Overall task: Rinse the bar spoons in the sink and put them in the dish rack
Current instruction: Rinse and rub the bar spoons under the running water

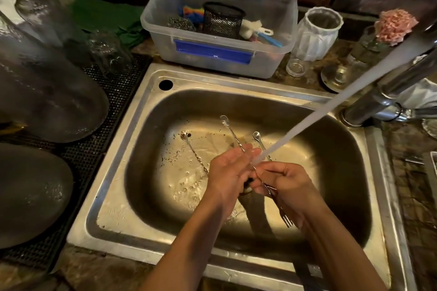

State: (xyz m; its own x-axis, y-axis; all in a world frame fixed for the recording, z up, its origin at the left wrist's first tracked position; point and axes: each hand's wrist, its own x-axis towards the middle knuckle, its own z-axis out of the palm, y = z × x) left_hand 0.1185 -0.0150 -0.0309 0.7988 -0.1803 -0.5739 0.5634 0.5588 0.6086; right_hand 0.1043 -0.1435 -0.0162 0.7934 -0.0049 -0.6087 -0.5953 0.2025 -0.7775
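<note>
Over the steel sink [132,139], my right hand [286,186] grips two bar spoons by their lower shafts. One spoon [228,129] points up-left, the other [258,138] lies beside it, and a forked end sticks out below my wrist. My left hand [227,172] lies with straight fingers against the twisted shafts under the stream of water [331,111]. A third bar spoon [191,146], with a dirty bowl, rests on the sink floor to the left. Dark specks dot the wet basin.
A tap [387,99] stands at the right rim. Behind the sink sits a clear plastic box [212,54] with scrubbers and a mesh cup. Upturned glassware [47,92] stands on a black mat at the left. A white vase [316,33] and small glasses stand at the back right.
</note>
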